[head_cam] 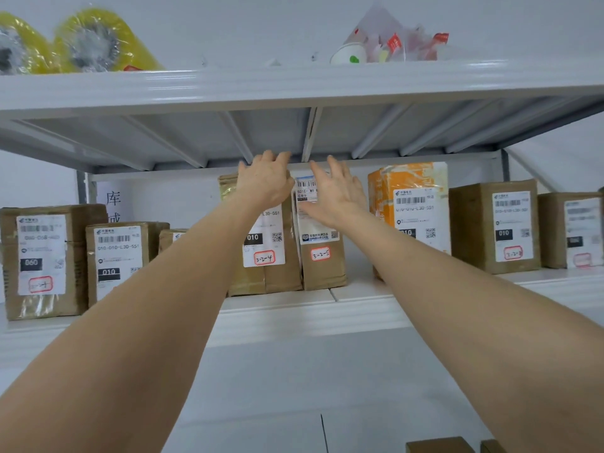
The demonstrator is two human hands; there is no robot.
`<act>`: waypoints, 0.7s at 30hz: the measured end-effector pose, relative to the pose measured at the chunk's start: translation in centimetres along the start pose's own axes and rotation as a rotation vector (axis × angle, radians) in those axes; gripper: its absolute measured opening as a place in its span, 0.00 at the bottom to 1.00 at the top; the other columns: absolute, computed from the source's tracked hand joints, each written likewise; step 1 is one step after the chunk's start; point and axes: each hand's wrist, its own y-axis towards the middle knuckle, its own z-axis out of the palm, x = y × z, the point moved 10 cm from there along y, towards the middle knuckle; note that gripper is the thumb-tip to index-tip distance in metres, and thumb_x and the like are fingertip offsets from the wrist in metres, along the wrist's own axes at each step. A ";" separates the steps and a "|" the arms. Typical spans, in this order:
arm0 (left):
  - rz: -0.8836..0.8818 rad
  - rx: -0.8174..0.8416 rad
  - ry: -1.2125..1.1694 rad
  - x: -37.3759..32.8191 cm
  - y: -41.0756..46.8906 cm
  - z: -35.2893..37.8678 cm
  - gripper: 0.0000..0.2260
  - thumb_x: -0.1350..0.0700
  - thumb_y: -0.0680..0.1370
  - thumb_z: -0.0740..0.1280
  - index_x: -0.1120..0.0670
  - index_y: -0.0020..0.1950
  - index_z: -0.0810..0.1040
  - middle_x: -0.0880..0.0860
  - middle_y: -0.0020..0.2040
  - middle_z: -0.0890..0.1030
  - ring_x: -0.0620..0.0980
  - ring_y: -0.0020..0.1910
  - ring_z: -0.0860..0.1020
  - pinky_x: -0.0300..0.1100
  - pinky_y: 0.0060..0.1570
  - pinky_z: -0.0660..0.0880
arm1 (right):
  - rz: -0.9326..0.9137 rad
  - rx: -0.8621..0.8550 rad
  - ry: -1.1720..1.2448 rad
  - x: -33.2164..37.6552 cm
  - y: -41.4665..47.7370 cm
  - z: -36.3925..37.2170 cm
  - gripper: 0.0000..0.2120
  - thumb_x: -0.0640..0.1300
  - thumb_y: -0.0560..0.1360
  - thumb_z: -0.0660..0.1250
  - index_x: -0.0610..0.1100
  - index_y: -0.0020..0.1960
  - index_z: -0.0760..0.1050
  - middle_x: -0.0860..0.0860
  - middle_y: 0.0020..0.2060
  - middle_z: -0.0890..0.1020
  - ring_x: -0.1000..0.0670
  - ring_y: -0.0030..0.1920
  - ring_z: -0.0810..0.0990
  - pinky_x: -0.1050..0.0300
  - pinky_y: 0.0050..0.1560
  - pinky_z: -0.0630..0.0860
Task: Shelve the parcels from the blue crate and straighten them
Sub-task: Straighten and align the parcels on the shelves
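Observation:
Several brown cardboard parcels with white labels stand in a row on the middle white shelf [359, 297]. My left hand [266, 183] lies with straight fingers on the top front of the parcel marked 3-2-4 [271, 273]. My right hand [336, 192] is spread flat against the upper front of the narrower parcel marked 3-2-5 [323, 266] beside it. The two parcels stand upright and touch each other. No blue crate is in view.
An orange-taped parcel [411, 204] and two brown ones [493, 223] stand to the right; others [39, 259] stand to the left. The shelf above [294, 89] carries yellow tape rolls [94, 44] and a plastic bag [392, 44]. Box tops [438, 445] show at the bottom edge.

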 end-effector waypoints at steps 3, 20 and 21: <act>0.061 -0.102 -0.025 -3.4 -0.1 -1.6 0.23 0.53 0.79 0.57 0.55 0.75 0.60 0.59 0.69 0.68 0.59 0.68 0.66 0.55 0.65 0.64 | -0.039 -0.041 -0.020 -1.6 -0.6 -1.8 0.37 0.55 0.76 0.65 0.50 0.78 0.51 0.46 0.78 0.50 0.43 0.78 0.47 0.43 0.76 0.51; 0.150 0.026 0.039 -24.4 1.7 0.6 0.41 0.46 0.74 0.68 0.55 0.78 0.47 0.55 0.77 0.57 0.54 0.77 0.50 0.54 0.75 0.49 | 0.187 0.062 0.124 -22.9 -4.6 -6.2 0.43 0.55 0.75 0.66 0.47 0.79 0.43 0.43 0.78 0.47 0.41 0.78 0.48 0.43 0.74 0.57; 0.152 0.033 0.057 -24.8 2.0 0.9 0.41 0.45 0.74 0.68 0.54 0.78 0.47 0.55 0.77 0.57 0.54 0.77 0.51 0.55 0.75 0.49 | 0.208 0.090 0.173 -23.2 -4.8 -5.4 0.42 0.54 0.76 0.65 0.47 0.79 0.43 0.43 0.78 0.50 0.41 0.77 0.54 0.43 0.71 0.62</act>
